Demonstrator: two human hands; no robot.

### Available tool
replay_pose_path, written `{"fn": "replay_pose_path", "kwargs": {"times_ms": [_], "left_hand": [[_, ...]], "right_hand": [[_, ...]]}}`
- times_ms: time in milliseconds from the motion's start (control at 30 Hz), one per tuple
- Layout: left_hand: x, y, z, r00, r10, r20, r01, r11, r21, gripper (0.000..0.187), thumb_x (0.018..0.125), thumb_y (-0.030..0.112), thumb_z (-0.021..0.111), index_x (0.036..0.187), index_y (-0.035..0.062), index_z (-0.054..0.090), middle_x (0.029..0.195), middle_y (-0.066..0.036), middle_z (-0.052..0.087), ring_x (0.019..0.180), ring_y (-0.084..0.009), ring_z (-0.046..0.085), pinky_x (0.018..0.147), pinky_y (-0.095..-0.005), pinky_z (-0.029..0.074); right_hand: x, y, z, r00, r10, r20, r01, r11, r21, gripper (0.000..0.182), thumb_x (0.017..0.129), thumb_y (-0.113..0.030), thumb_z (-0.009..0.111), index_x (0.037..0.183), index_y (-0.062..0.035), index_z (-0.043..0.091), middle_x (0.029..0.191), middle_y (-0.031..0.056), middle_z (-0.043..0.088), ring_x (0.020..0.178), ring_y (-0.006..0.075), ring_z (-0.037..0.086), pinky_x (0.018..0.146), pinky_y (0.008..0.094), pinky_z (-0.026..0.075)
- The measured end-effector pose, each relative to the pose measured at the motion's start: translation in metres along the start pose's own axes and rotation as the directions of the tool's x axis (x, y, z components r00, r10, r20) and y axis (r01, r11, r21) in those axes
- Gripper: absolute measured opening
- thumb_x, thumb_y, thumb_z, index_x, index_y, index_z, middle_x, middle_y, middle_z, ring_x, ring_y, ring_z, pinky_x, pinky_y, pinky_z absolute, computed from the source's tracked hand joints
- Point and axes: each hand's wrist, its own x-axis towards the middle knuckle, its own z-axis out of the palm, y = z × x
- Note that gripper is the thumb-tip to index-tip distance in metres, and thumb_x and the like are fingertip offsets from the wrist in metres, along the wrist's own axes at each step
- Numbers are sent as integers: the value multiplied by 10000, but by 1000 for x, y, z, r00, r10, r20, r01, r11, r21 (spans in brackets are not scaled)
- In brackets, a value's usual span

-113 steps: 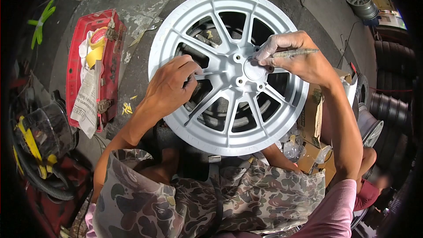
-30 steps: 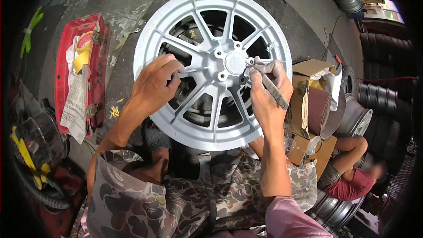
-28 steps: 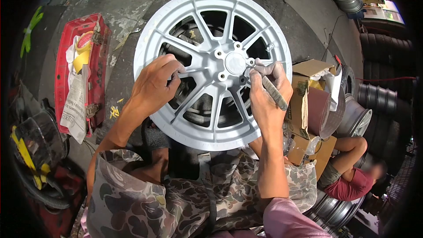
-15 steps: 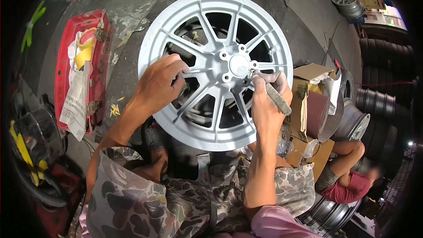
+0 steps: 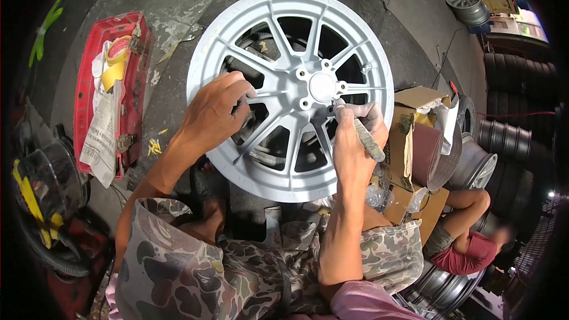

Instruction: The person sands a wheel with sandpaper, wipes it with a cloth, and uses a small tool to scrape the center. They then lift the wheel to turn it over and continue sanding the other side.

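A light-grey alloy wheel rim (image 5: 288, 86) with several spokes lies face up in front of me. My left hand (image 5: 219, 104) is on its left side, fingers curled around a spoke with the fingertips against it. Near the hub's lower right, my right hand (image 5: 354, 145) is closed around a slim, worn greyish stick-like tool (image 5: 368, 142). The tool's working end is at a lug hole beside the round centre cap area (image 5: 322, 86), mostly hidden by my dusty fingertips.
A red tray (image 5: 83, 92) with yellow tape (image 5: 112, 74) and newspaper (image 5: 101, 145) stands left. On the right are a cardboard box (image 5: 406, 169), brown sanding discs (image 5: 428, 157) and stacked tyres. A person in a maroon shirt (image 5: 465, 252) sits at lower right.
My right hand has shifted slightly down and left, and the tool has turned steeper, its tip moving to the hub's lower-right lug hole. My left hand stays in place.
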Motion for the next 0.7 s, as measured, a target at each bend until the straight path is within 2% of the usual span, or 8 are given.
{"fn": "replay_pose_path", "kwargs": {"times_ms": [133, 333, 433, 567, 633, 700], "left_hand": [[0, 0, 0, 1000, 11, 6, -11, 1000, 19, 185, 838, -38, 671, 1006, 25, 629, 954, -130, 622, 919, -349, 646, 793, -456, 528], [0, 0, 0, 1000, 6, 12, -6, 1000, 22, 173, 848, -33, 664, 1006, 28, 631, 950, -129, 622, 915, -349, 645, 787, -456, 529], [0, -1, 0, 1000, 8, 4, -8, 1000, 13, 174, 846, -32, 663, 1004, 30, 630, 946, -130, 619, 911, -353, 642, 783, -461, 529], [0, 1, 0, 1000, 14, -7, -14, 1000, 15, 174, 841, -34, 663, 999, 31, 628, 941, -131, 615, 907, -357, 638, 782, -464, 528], [0, 2, 0, 1000, -13, -5, 13, 1000, -18, 122, 868, -31, 653, 971, 26, 623, 931, -149, 609, 909, -388, 629, 797, -469, 507], [0, 2, 0, 1000, -17, 2, 17, 1000, -18, 121, 868, -33, 650, 969, 26, 623, 929, -149, 609, 907, -387, 628, 796, -468, 508]], "right_hand": [[-2, 8, 1, 999, -29, -15, 29, 1000, 4, 144, 903, -83, 647, 835, 36, 601, 734, 123, 659, 690, 159, 575, 703, 360, 508], [-6, -3, 1, 1000, 29, -2, -29, 1000, 3, 158, 911, -103, 659, 856, 39, 614, 744, 126, 669, 704, 163, 593, 717, 362, 513], [-8, -5, 2, 998, 55, 0, -55, 997, -60, 167, 914, -113, 666, 872, 42, 620, 778, 148, 693, 728, 173, 619, 742, 373, 524], [-10, 1, 4, 999, 32, -3, -32, 999, 2, 165, 916, -116, 675, 878, 36, 623, 852, 185, 726, 773, 185, 649, 779, 383, 533], [-11, 0, 5, 1000, 22, -2, -22, 1000, 6, 161, 921, -113, 674, 881, 34, 623, 876, 198, 735, 789, 189, 659, 789, 389, 534], [-12, -1, 6, 998, 55, 17, -56, 997, 48, 146, 931, -94, 675, 873, 25, 615, 894, 195, 739, 811, 168, 665, 791, 374, 537]]}}
